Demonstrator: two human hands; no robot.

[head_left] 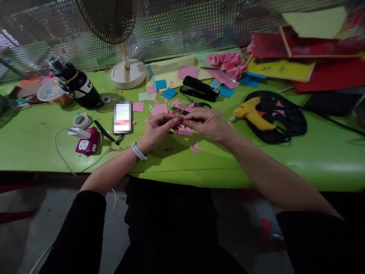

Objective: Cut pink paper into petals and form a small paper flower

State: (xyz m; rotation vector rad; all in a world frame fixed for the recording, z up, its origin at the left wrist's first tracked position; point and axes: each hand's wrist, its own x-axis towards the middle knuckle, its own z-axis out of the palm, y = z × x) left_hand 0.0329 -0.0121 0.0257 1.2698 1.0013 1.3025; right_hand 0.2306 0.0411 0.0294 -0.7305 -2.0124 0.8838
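Observation:
My left hand (156,130) and my right hand (207,122) meet over the green table (34,144), fingertips pinched together on a small pink paper piece (180,118). Both hands are closed in a pinch on it. A white band sits on my left wrist. Pink paper scraps (159,109) lie scattered under and around the hands. Black-handled scissors (199,103) lie just behind my right hand.
A phone (122,118), tape roll (81,121) and magenta power plug (87,143) lie left. A black bottle (76,84) and fan base (128,73) stand behind. A black stapler (199,88), yellow glue gun (252,113) and coloured paper sheets (281,69) lie right.

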